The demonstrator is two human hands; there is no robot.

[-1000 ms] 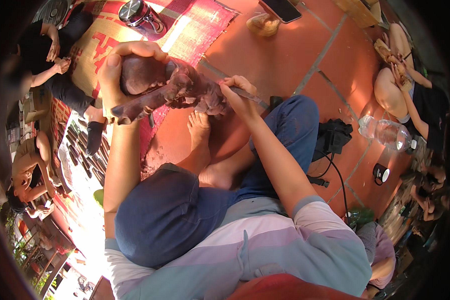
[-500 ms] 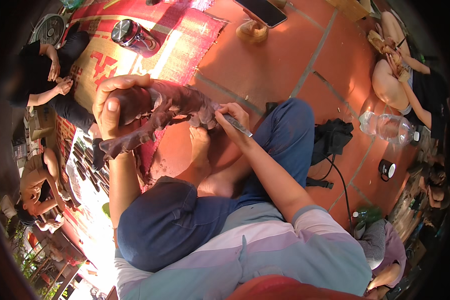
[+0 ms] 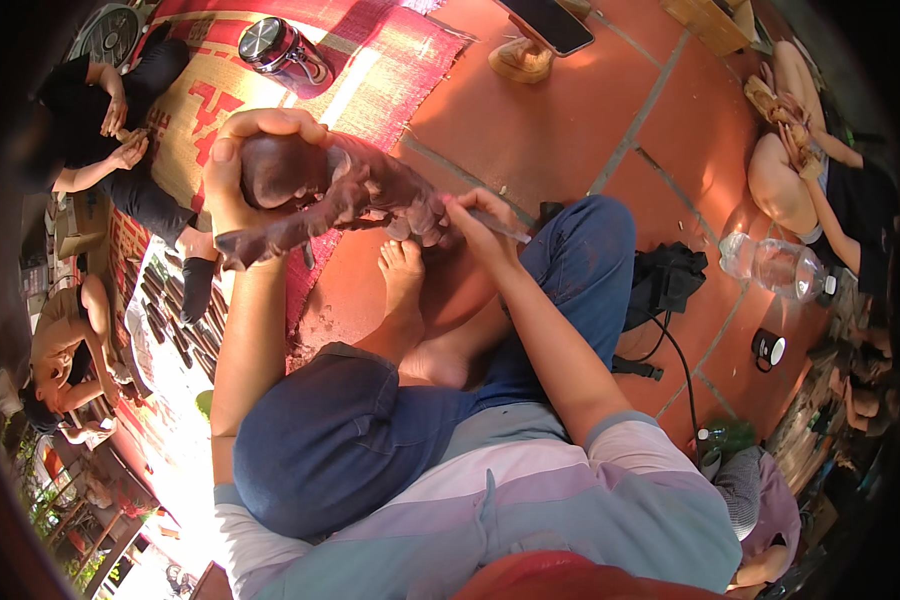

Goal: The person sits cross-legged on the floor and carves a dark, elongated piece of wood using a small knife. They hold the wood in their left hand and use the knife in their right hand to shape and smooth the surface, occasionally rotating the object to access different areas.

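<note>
A dark reddish-brown carved wooden figure [image 3: 365,185], lumpy, with a smooth round bulge and a long arm-like branch, hangs above my bent legs. My left hand [image 3: 228,185] is wrapped round its rounded left end, fingers over the top. At the figure's right end, my right hand [image 3: 482,238] is closed in a pinch against the carved lumps. A slim grey strip-like tool [image 3: 510,232] pokes out from behind its fingers. The working tip, at the wood, is too small to make out.
Several slender tools [image 3: 175,315] lie on a pale sheet at left. A metal-lidded jar [image 3: 288,58] stands on the red mat [image 3: 365,95]. Clear plastic bottle [image 3: 775,268], black cup [image 3: 768,348] and black bag [image 3: 665,285] are at right. Other people sit around both sides.
Both hands and the carving have shifted slightly up and right in the picture. The carving has turned, showing more of its round bulge. The grey tool shows less now.
</note>
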